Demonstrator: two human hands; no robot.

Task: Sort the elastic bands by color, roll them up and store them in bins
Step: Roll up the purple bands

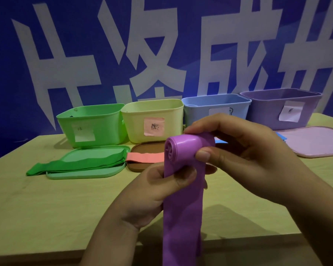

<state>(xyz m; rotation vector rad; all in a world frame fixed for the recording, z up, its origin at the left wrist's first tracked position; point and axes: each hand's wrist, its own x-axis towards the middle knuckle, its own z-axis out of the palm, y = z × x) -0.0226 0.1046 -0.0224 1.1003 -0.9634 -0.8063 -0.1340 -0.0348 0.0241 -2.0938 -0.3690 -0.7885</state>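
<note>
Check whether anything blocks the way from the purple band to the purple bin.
Nothing visible does. The purple band, held in both hands, is only partly rolled. The purple bin stands open at the back right, its lid lying flat in front of it.

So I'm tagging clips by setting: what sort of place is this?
Probably a staged sorting station, not a home: a wooden table against a blue banner with big white characters, and labelled bins such as the green bin lined up along it.

Both hands, the left hand [154, 191] and the right hand [244, 156], are bare (no gloves, rings or sleeves showing).
</note>
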